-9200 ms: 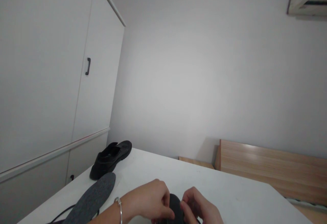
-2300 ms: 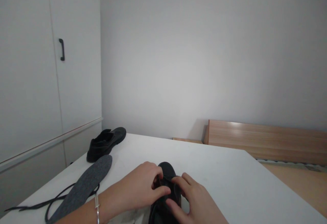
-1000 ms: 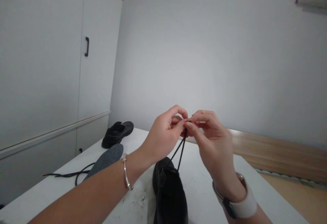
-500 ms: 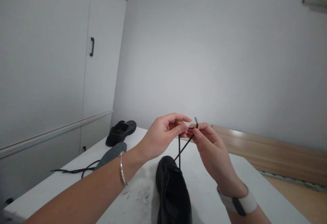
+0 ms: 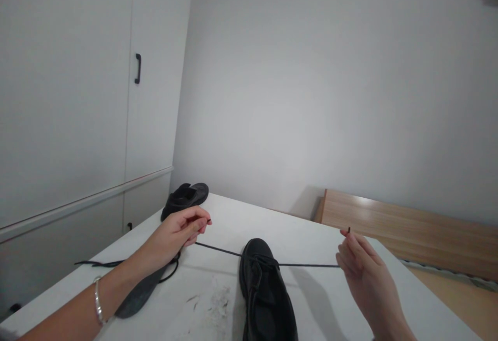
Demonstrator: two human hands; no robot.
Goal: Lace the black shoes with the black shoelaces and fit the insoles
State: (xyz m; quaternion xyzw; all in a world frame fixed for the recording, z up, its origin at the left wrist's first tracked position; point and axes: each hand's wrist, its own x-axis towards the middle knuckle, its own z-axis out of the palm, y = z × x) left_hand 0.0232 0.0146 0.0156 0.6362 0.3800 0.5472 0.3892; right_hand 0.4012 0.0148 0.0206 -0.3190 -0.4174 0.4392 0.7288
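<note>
A black shoe [image 5: 268, 289] stands on the white table, toe pointing away from me. Its black shoelace [image 5: 307, 265] stretches out nearly straight to both sides. My left hand [image 5: 182, 232], with a silver bracelet on the wrist, pinches one lace end to the left of the shoe. On the right, my right hand [image 5: 363, 268] is closed on the other end, a short dark tip sticking up above the fingers. Both hands hover above the tabletop, apart from the shoe itself.
A second black shoe [image 5: 184, 199] lies at the table's far left corner. Under my left forearm are a grey insole [image 5: 142, 297] and a loose black lace [image 5: 95, 264]. The white table [image 5: 206, 294] has dark smudges. White cabinets [image 5: 78, 97] stand left; a wooden board [image 5: 389, 216] is behind right.
My hands were close together above the shoe with the laces crossed. They have moved apart and lower, left and right, and the lace is now drawn out sideways.
</note>
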